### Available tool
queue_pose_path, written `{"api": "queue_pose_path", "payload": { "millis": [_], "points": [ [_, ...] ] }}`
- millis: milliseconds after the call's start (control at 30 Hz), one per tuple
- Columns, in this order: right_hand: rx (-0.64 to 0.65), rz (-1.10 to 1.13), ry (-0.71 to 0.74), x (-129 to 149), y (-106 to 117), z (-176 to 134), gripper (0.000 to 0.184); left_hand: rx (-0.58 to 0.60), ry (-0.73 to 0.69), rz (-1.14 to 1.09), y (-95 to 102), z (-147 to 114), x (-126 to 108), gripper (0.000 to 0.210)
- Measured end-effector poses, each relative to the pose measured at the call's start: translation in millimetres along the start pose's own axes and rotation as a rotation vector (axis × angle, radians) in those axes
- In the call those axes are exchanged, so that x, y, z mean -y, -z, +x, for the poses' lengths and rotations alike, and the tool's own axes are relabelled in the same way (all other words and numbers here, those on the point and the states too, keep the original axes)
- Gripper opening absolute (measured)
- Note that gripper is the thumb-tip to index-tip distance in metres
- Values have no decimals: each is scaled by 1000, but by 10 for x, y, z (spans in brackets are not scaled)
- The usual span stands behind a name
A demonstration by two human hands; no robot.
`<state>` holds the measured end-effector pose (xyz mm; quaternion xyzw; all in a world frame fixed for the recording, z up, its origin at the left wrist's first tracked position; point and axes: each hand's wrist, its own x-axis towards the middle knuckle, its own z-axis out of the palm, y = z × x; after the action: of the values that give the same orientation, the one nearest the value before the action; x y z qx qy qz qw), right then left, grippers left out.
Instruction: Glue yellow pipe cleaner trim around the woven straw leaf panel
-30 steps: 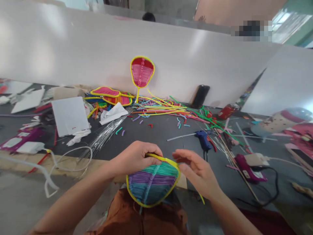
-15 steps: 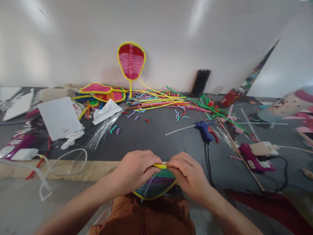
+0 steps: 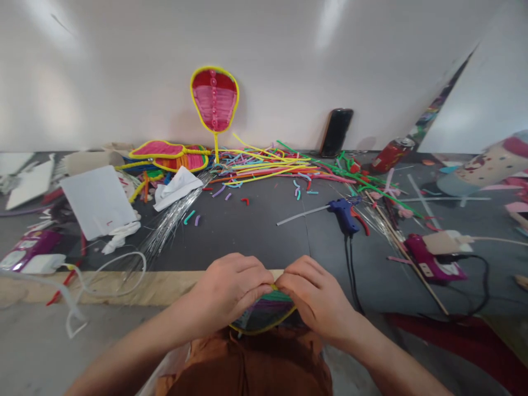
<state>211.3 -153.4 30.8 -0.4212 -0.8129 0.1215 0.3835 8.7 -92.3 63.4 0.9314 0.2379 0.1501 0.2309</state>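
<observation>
One fan [image 3: 274,307], striped green, purple and blue inside a yellow rim, was at the lower centre of the frame, partly covered by the fingers. The left hand [image 3: 235,286] and the right hand [image 3: 315,289] were both closed, pinching its top rim side by side with thumbs and fingertips. Brown clothing [image 3: 247,363] showed below it. Just beyond the knuckles ran the front edge of the desk [image 3: 247,234], whose dark top spread between one bundle of silver wires [image 3: 169,214] at centre left and one blue glue gun [image 3: 345,215] at centre right. A single red scrap [image 3: 245,201] lay on that stretch.

Farther up, many coloured craft stems [image 3: 272,168] were heaped along the back. One pink fan [image 3: 214,102] stood upright at upper centre; two more yellow-edged pieces [image 3: 157,148] lay left of its stem. One phone [image 3: 337,132] leaned against the white board [image 3: 280,77]. Right of it were two containers: a red can [image 3: 391,155] and a spotted cup [image 3: 482,168]; what either held could not be seen. Two purple power strips [image 3: 429,261] sat at opposite sides, one left and one right.
</observation>
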Motion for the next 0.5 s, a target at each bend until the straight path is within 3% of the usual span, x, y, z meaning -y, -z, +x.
{"api": "queue_pose_path", "payload": {
  "millis": [300,500],
  "points": [
    [12,144,-120,15,-12,-39,16,-48,-7,-21,-16,-2,-32,12],
    [22,167,-123,33,-22,-54,13,-59,5,-40,-11,-15,-47,9]
  ]
}}
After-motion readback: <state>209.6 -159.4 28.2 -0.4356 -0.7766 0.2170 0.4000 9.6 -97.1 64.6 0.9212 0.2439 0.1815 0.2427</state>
